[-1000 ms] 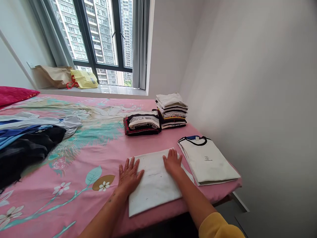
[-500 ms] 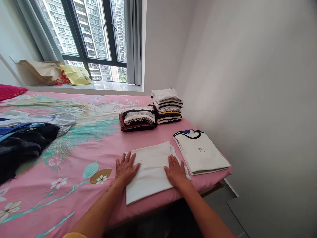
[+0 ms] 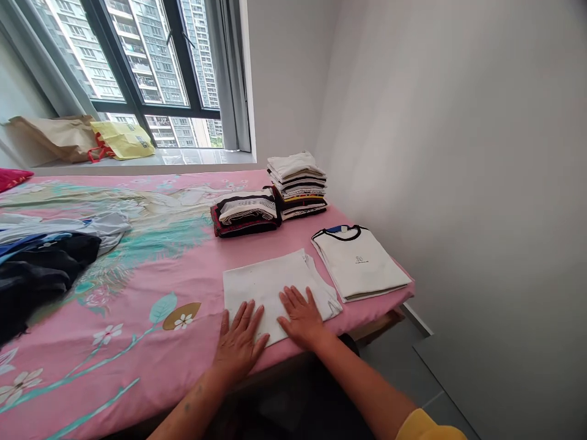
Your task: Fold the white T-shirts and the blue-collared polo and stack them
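My left hand point(image 3: 241, 342) and right hand point(image 3: 300, 315) lie apart and open, palms down on the folded white garment point(image 3: 266, 278) at the bed's point(image 3: 183, 373) near edge.

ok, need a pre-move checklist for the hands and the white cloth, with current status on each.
1. Left hand open, fingers on the white cloth: ok.
2. Right hand open on the cloth: ok.
3. Cloth edges even: not ok, right end rumpled with layers uneven.
4. Cloth free of the dark-collared shirt: cannot tell, nearest corners almost meet.
5. Tall folded stack standing: ok.
6. Cloth's underside smooth: cannot tell, hidden.
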`<state>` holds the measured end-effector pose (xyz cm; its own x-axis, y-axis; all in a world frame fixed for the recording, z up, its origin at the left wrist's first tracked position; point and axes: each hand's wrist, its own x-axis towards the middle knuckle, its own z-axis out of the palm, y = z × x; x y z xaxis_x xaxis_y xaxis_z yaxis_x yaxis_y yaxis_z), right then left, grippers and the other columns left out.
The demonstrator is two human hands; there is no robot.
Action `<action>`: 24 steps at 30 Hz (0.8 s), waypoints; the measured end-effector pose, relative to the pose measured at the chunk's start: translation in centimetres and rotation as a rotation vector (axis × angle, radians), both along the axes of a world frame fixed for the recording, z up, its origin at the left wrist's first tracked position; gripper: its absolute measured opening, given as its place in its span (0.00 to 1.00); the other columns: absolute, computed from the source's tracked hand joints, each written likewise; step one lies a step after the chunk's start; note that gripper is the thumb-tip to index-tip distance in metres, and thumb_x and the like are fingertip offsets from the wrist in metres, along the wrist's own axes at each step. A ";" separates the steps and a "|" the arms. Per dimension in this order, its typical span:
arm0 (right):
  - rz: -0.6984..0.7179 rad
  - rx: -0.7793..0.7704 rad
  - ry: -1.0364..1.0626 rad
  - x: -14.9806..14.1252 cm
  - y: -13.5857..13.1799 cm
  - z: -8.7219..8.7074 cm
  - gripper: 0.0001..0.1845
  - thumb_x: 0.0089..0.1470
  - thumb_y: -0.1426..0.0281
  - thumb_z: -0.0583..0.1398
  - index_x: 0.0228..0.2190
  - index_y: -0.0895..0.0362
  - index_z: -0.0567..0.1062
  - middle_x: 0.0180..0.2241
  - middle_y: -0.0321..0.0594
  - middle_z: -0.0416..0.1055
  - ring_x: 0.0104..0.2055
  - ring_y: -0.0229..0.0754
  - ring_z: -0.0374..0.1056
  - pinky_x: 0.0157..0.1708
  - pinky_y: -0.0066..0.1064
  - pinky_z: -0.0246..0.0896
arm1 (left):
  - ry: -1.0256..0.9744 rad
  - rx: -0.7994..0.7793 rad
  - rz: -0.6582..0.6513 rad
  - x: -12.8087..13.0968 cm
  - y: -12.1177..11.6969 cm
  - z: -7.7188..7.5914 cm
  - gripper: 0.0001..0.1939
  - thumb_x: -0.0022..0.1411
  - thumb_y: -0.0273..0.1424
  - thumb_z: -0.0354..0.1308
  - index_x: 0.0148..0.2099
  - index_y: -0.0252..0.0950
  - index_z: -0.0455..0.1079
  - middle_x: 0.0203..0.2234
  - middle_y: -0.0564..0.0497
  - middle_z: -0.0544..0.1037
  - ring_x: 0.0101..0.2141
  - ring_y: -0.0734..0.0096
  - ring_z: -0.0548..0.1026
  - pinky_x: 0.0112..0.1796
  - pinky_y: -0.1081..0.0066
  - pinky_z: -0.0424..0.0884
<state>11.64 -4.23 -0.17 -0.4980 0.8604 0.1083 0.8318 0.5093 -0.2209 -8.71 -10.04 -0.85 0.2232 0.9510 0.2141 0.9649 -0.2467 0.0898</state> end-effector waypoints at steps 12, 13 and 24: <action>-0.225 0.144 0.112 4.4 -2.5 0.8 0.27 0.61 0.61 0.46 0.58 0.59 0.61 0.62 0.44 0.51 0.66 0.47 0.37 0.63 0.50 0.22 | -0.149 0.035 -0.086 -4.2 -3.6 -0.5 0.35 0.57 0.46 0.54 0.64 0.38 0.55 0.64 0.40 0.51 0.63 0.50 0.50 0.59 0.46 0.47; -0.149 0.155 0.184 3.4 -3.8 1.1 0.26 0.60 0.62 0.47 0.56 0.58 0.64 0.61 0.44 0.53 0.66 0.47 0.39 0.63 0.49 0.26 | -0.198 0.042 -0.092 -4.5 -4.1 -0.4 0.33 0.59 0.42 0.53 0.63 0.38 0.55 0.63 0.41 0.53 0.62 0.52 0.51 0.60 0.48 0.49; 0.129 -0.043 0.580 -8.1 -11.2 0.0 0.28 0.46 0.80 0.53 0.50 0.54 0.68 0.56 0.42 0.62 0.63 0.47 0.49 0.63 0.51 0.33 | -0.377 0.149 0.051 -6.4 -3.7 -0.8 0.22 0.61 0.24 0.44 0.56 0.36 0.65 0.58 0.43 0.62 0.58 0.62 0.60 0.57 0.59 0.60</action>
